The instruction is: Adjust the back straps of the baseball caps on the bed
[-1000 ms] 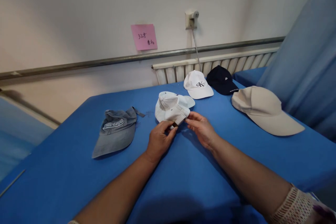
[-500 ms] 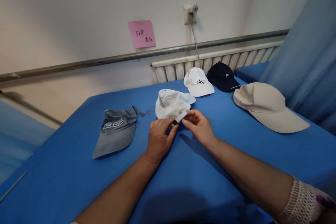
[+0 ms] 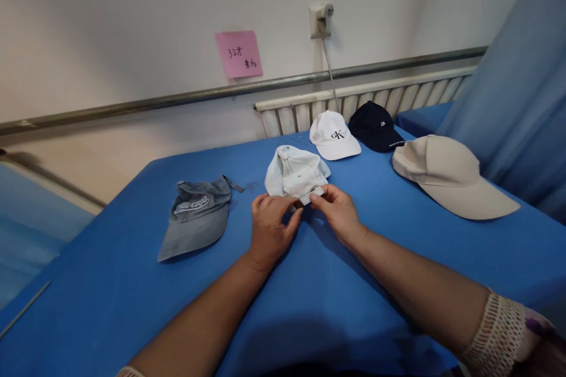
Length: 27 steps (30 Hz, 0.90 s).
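A pale, whitish baseball cap [image 3: 297,169] lies on the blue-covered table with its back strap toward me and its brim pointing away to the right. My left hand [image 3: 273,225] pinches the left end of that strap, near a small brown patch. On the other end, my right hand [image 3: 338,210] grips the strap [image 3: 311,195] between thumb and fingers. To the left sits a grey cap [image 3: 198,215] with white lettering, its loose strap sticking out behind. My fingertips partly hide the strap's ends.
Behind stand a white cap [image 3: 335,134] with black letters and a black cap [image 3: 375,126]. A large beige cap [image 3: 451,174] is at the right. A radiator [image 3: 300,118], a metal rail [image 3: 186,98] and a blue curtain [image 3: 508,100] border the table [image 3: 110,271].
My right hand has shifted slightly right with its end of the strap, which now lies flatter and straighter. The pale cap has turned a little, so more of its back faces me.
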Each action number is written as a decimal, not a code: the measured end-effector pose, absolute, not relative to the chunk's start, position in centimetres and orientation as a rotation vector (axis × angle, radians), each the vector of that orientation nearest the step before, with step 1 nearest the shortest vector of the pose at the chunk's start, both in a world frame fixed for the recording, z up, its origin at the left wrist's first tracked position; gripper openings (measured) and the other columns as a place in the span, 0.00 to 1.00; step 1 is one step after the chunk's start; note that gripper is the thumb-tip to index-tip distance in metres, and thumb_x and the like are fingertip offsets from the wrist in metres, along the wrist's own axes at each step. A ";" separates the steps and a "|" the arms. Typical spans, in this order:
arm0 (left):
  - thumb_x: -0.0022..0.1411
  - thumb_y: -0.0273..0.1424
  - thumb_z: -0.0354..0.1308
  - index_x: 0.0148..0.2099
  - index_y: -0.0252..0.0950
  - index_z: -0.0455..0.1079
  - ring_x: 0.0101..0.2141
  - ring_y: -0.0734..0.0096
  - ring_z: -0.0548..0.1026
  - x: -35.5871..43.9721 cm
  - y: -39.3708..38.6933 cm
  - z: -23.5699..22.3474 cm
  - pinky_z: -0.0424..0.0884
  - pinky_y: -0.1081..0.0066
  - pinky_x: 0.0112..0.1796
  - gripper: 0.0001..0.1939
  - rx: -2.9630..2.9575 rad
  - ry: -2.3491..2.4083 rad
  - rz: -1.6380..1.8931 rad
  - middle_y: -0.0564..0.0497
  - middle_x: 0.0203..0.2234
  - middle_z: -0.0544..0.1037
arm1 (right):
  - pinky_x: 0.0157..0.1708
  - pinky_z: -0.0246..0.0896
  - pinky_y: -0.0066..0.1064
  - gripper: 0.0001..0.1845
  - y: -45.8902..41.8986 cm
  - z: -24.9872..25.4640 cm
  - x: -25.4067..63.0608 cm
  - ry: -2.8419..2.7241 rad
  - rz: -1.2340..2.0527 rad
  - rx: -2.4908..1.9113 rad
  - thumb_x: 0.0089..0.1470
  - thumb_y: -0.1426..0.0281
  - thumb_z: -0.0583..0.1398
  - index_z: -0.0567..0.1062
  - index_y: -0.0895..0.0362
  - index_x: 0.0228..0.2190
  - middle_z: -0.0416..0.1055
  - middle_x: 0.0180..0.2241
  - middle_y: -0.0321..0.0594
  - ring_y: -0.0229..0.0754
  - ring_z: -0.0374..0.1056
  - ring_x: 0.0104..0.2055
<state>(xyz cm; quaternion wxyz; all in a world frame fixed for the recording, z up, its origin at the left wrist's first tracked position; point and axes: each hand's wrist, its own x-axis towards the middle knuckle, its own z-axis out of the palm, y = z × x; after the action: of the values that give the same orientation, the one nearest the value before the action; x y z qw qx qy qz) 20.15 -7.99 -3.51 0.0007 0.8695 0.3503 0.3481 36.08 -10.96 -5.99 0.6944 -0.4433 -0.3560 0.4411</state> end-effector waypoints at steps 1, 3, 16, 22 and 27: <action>0.61 0.35 0.58 0.44 0.40 0.72 0.41 0.63 0.74 20.2 -7.9 -3.6 0.57 0.56 0.53 0.09 2.717 1.104 1.093 0.50 0.37 0.80 | 0.33 0.61 0.31 0.15 -10.9 -6.0 36.1 -0.792 0.987 -0.981 0.42 0.59 0.68 0.72 0.55 0.25 0.69 0.24 0.33 0.37 0.64 0.28; 0.61 0.35 0.59 0.45 0.40 0.72 0.41 0.62 0.75 20.2 -7.8 -3.7 0.58 0.55 0.54 0.10 2.682 1.110 1.095 0.49 0.37 0.80 | 0.32 0.61 0.31 0.15 -10.8 -6.0 36.1 -0.784 0.991 -0.971 0.41 0.60 0.68 0.71 0.55 0.25 0.69 0.24 0.33 0.37 0.64 0.27; 0.58 0.37 0.62 0.50 0.38 0.63 0.42 0.64 0.78 20.5 -7.9 -4.8 0.71 0.62 0.46 0.20 1.860 1.064 1.109 0.46 0.39 0.79 | 0.30 0.60 0.30 0.15 -10.8 -5.8 36.0 -0.778 0.992 -1.002 0.37 0.65 0.68 0.68 0.54 0.26 0.70 0.22 0.31 0.36 0.65 0.25; 0.53 0.36 0.65 0.49 0.37 0.62 0.38 0.66 0.78 20.6 -7.6 -4.9 0.72 0.65 0.41 0.24 1.600 1.020 1.089 0.49 0.35 0.79 | 0.31 0.62 0.29 0.17 -10.7 -5.9 36.0 -0.809 1.019 -0.941 0.37 0.66 0.68 0.66 0.53 0.28 0.70 0.24 0.30 0.35 0.65 0.26; 0.50 0.35 0.67 0.47 0.36 0.63 0.36 0.69 0.77 20.8 -7.6 -4.7 0.71 0.68 0.40 0.25 1.512 1.034 1.128 0.52 0.32 0.77 | 0.32 0.64 0.30 0.18 -10.7 -5.8 36.0 -0.808 1.049 -0.896 0.37 0.65 0.69 0.66 0.54 0.28 0.70 0.24 0.30 0.35 0.67 0.26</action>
<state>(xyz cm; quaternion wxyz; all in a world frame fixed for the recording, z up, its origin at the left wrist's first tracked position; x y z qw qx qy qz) 20.78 -7.63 -4.69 0.4753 0.6183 0.4230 0.4614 36.00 -10.68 -5.83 0.6972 -0.4019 -0.3622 0.4704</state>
